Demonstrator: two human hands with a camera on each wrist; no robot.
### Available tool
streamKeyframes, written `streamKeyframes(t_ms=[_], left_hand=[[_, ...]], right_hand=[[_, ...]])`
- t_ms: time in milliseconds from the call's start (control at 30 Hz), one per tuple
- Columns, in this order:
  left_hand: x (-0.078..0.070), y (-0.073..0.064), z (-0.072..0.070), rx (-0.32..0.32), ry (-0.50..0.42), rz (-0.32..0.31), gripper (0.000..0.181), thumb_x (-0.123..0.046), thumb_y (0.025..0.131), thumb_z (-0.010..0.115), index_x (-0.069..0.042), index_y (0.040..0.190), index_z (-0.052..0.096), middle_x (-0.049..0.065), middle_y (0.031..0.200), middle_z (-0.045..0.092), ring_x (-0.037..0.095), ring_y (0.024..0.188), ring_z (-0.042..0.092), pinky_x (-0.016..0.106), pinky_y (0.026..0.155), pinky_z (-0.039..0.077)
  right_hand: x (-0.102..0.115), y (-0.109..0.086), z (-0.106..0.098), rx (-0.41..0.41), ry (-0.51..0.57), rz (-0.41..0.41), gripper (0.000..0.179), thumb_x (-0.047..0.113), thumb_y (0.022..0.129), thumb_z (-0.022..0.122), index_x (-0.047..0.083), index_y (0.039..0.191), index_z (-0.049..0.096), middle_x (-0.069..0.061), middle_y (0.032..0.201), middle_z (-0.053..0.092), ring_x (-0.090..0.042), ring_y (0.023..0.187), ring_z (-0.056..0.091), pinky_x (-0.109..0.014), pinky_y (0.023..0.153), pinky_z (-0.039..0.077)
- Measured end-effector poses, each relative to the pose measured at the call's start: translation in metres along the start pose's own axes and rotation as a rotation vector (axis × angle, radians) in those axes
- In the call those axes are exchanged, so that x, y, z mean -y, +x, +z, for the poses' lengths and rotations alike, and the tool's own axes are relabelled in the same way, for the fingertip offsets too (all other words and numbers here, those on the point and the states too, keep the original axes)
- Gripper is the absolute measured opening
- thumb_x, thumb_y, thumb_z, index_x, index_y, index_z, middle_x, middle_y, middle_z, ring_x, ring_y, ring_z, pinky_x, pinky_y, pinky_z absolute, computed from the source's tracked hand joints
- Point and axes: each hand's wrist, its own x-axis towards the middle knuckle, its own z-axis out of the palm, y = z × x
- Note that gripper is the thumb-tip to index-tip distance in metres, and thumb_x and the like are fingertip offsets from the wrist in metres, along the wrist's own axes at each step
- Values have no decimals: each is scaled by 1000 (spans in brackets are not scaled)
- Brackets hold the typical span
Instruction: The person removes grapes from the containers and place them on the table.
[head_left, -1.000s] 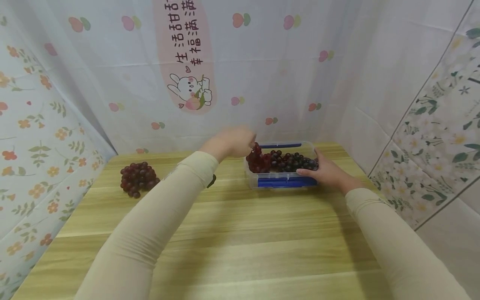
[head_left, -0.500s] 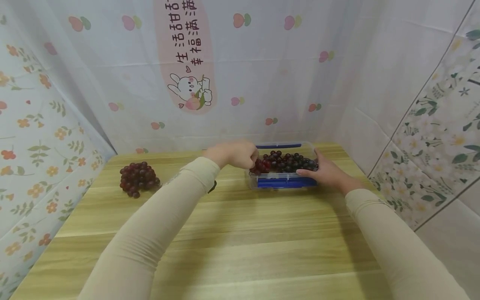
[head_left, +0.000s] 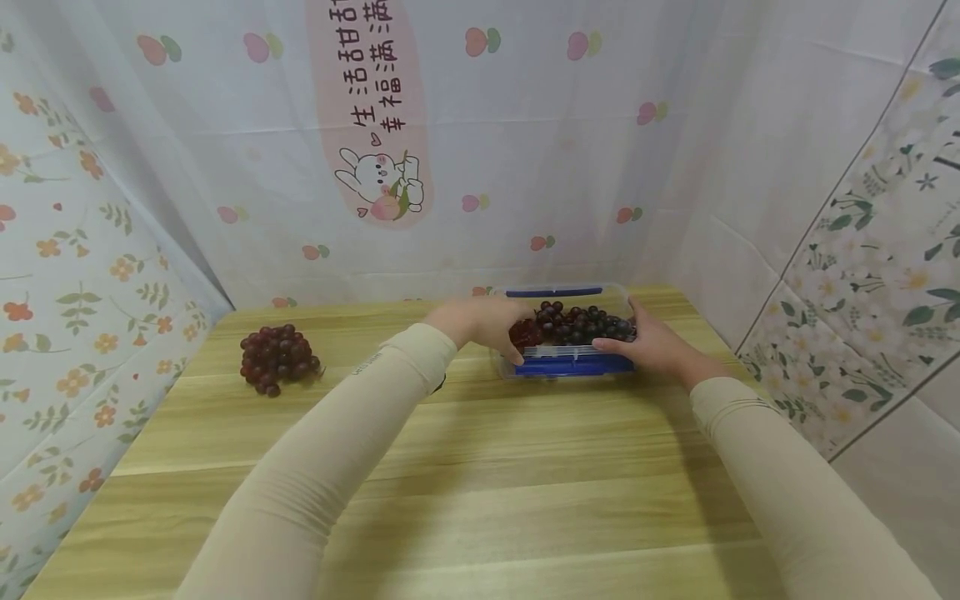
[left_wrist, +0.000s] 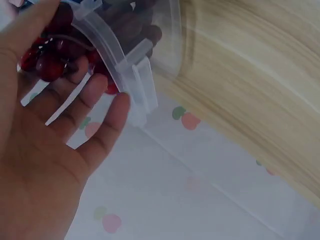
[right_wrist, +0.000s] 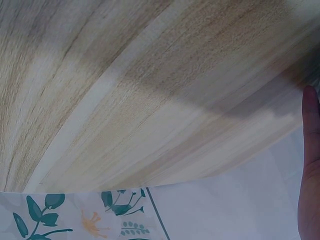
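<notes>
A clear plastic food container (head_left: 573, 365) with blue sealing strips stands at the back right of the table. Dark grapes (head_left: 585, 323) fill its middle and right, and red grapes (head_left: 527, 333) lie at its left end. My left hand (head_left: 483, 321) is at that left end, thumb by the front wall. In the left wrist view its fingers are spread and loosely bent, right beside the red grapes and the container's rim. My right hand (head_left: 663, 340) grips the container's right end, thumb over the front rim. Only an edge of that hand shows in the right wrist view.
Another bunch of reddish grapes (head_left: 276, 357) lies at the left of the wooden table (head_left: 480, 483). A white printed curtain (head_left: 480, 167) hangs behind the table's back edge, with floral cloth on both sides.
My left hand has lowered the red grapes into the container's left end and let them go; its fist has loosened and moved slightly right. My right hand has stayed on the container.
</notes>
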Motion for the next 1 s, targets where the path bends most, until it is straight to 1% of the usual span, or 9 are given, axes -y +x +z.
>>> streamKeyframes(t_ms=[67,100,200,300,333,467,633,833,1000], left_hand=[[-2,1,1,2,30,-10,86,-47,99,75,-13,167,35,5,173,39,29,160,37,48,129,36],[-2,2,1,1,38,-12,81,-47,99,74,-13,164,40,6,168,45,28,156,43,48,126,40],[-4,2,1,0,33,0,60,-41,100,75,-14,149,53,6,147,61,25,131,60,42,109,51],[-4,2,0,-4,26,23,38,-31,100,76,-16,129,56,4,122,65,21,101,58,38,89,51],[-4,2,0,-5,25,26,36,-28,100,75,-15,127,56,4,120,64,20,98,55,36,86,48],[-2,2,-1,-43,47,22,38,-29,98,75,-14,128,57,3,119,63,17,95,52,34,82,45],[3,4,-4,-162,29,40,37,-24,96,77,-11,123,55,5,110,63,18,89,50,34,80,42],[4,2,-16,-276,11,89,31,-16,94,77,-9,111,52,3,95,55,18,84,47,32,78,42],[5,-4,-27,-369,-6,102,29,-9,93,75,-8,109,50,4,93,51,21,87,47,33,79,42]], right_hand=[[0,1,1,0,2,1,134,81,90,63,6,168,-17,-37,173,9,-60,159,14,-74,126,19],[-1,1,1,-1,5,2,135,81,90,63,6,169,-17,-37,173,9,-59,159,14,-74,127,19],[-1,2,1,1,7,2,135,82,90,62,7,169,-18,-36,174,9,-59,159,14,-74,126,19],[0,1,0,2,7,3,135,81,90,63,7,168,-18,-37,173,9,-60,159,14,-74,126,20],[0,1,0,3,8,3,135,81,90,63,7,168,-18,-37,173,9,-60,159,15,-74,126,20],[0,2,0,3,6,-5,134,80,91,63,5,168,-17,-37,173,9,-60,159,15,-74,126,20],[0,2,1,7,3,-8,134,80,90,63,5,168,-16,-37,173,8,-60,159,14,-74,126,20],[1,0,-1,4,0,5,134,80,91,63,5,168,-17,-37,173,8,-60,159,14,-74,126,20],[1,-1,-2,7,-7,18,134,80,91,63,6,168,-17,-37,173,8,-60,159,14,-74,126,20]])
